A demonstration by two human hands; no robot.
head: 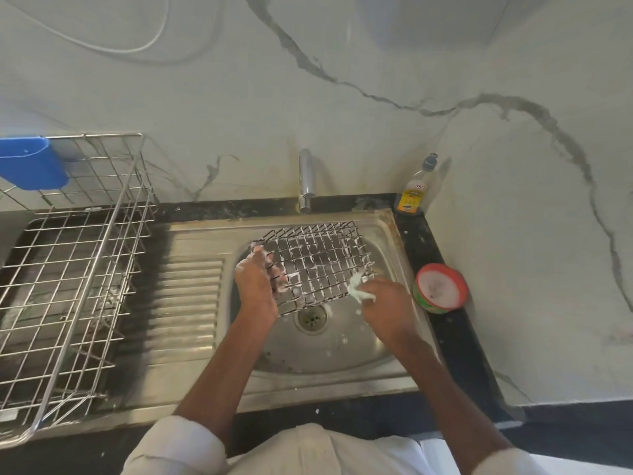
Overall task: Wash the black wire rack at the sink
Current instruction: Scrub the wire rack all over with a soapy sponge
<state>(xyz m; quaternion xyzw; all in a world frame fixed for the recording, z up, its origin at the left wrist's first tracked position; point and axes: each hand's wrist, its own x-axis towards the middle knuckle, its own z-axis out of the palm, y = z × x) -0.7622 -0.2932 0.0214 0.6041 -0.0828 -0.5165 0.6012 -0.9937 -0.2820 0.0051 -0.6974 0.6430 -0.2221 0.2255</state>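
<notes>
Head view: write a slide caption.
Left hand holds the soapy black wire rack over the sink; right hand scrubs it.

black wire rack (318, 265): square-grid mesh with upturned edges, flecked with white soap foam, tilted over the steel sink (342, 351) basin, far edge raised toward the back rim, near edge low just above the drain (312, 318). Left hand (257, 282) grips its left edge, fingers hooked through the mesh. Right hand (383, 299) pinches a small foamy scrub pad (358, 290) against the rack's near-right corner
</notes>
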